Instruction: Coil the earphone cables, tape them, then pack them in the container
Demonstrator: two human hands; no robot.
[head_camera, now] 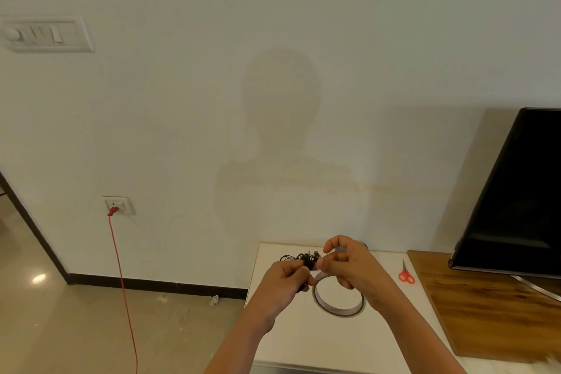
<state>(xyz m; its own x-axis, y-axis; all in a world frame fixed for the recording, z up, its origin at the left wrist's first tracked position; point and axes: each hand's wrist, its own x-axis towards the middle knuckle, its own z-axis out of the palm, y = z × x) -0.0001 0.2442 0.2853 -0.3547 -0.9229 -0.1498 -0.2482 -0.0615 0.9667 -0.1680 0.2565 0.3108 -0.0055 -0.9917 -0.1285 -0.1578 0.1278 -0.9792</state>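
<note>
My left hand point(285, 278) pinches the coiled cable point(296, 257) so it stays bunched. At its 3 o'clock, my right hand point(346, 264) pinches tape point(340, 312) onto it, above the worktop point(303, 343).

**Two bare hands and forearms, lower centre of the frame**

The left hand point(283, 278) and the right hand point(352, 267) are uncovered, as are the wrists behind them. The left forearm point(243, 334) and the right forearm point(416, 331) are bare right down to the bottom edge of the frame, both slim and widening a little toward that edge. Knuckles show as soft ridges on the backs of the hands; the nails are too small to make out. In the middle of the frame the person's shadow point(282, 118) on the wall point(151, 100) outlines a rounded head, a short neck and broad, level shoulders.
</note>
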